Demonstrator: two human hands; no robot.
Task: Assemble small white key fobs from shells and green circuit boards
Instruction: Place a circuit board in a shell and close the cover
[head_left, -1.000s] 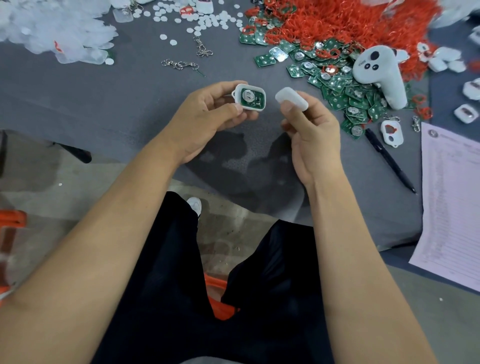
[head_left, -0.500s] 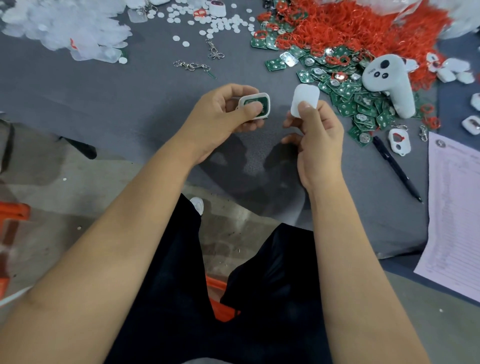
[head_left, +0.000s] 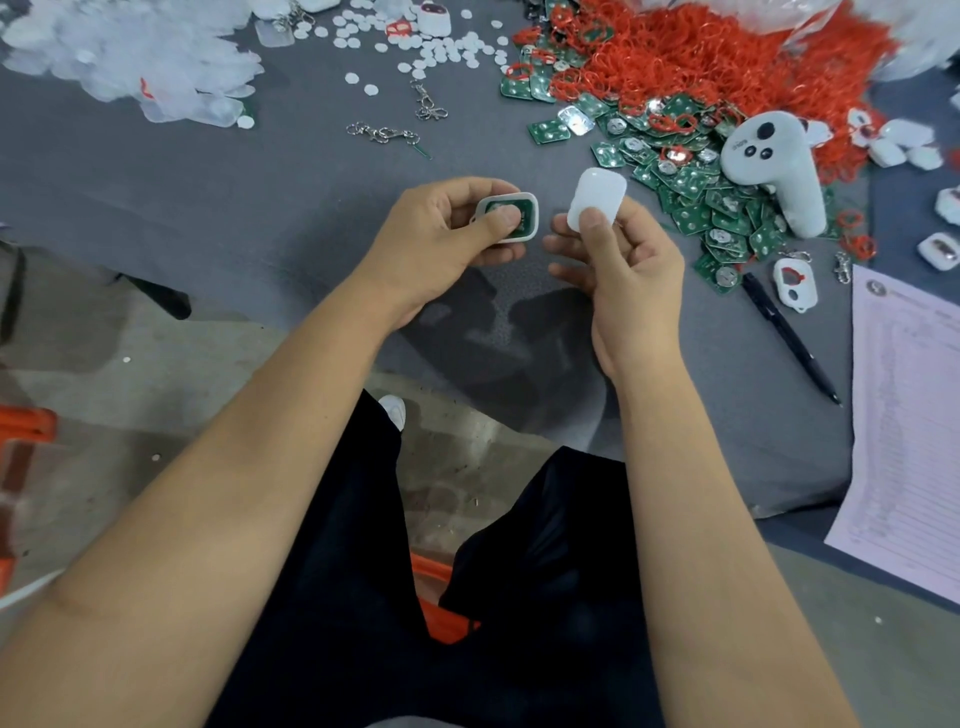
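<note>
clearly light and rigid, both pieces: lower shell (head_left: 511, 221) with green circuit board (head_left: 521, 214) seated in it, pinched in left hand (head_left: 441, 244), thumb pressing on the board. blank cover shell (head_left: 596, 196) pinched at its lower end in right hand (head_left: 618, 265), just beside, above grey table (head_left: 234, 208). probably slick plastic (best gripped by the rims, not the board face).

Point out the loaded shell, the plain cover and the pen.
loaded shell (head_left: 525, 218), head view, right white rim
plain cover (head_left: 597, 195), head view, middle of its white face
pen (head_left: 789, 335), head view, mid barrel
</note>
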